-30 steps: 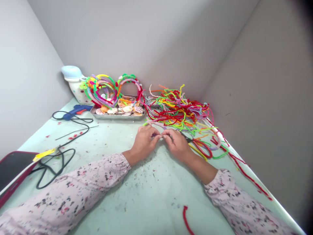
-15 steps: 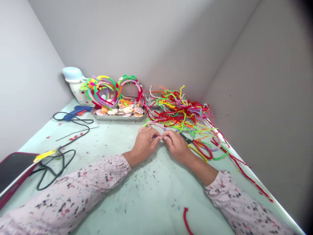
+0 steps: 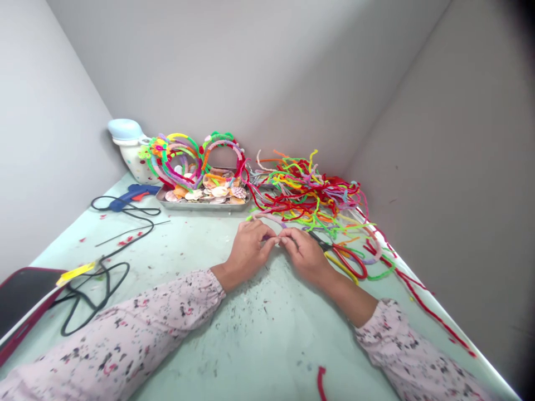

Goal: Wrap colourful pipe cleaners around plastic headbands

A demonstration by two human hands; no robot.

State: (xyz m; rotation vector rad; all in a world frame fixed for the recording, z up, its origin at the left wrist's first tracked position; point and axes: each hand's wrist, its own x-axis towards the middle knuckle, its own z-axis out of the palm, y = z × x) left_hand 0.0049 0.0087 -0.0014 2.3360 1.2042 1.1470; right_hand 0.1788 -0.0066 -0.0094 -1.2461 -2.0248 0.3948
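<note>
My left hand (image 3: 249, 248) is closed around a slim curved headband (image 3: 267, 216) wrapped in fuzzy pink and lilac pipe cleaner. The band arches behind both hands, with a bit of green at its left side. A purple pipe cleaner (image 3: 266, 238) shows at the left fingertips. My right hand (image 3: 304, 253) pinches at the same spot, its thumb and fingers meeting those of the left. What lies between the tips is mostly hidden. Scissors (image 3: 349, 262) with red and yellow handles lie just beside the right hand.
Behind the hands sit a metal tray (image 3: 204, 205) of shells with fuzzy headbands (image 3: 223, 139) and a tangle of pipe cleaners (image 3: 313, 189). A blue glue gun (image 3: 129, 195), its black cord (image 3: 111, 256), a white container (image 3: 136, 159) and a dark red-edged object (image 3: 31, 301) are at left.
The whole view has shifted slightly, so things appear a little lower. Both hands stay together at the headband, the fingers only slightly rearranged.
</note>
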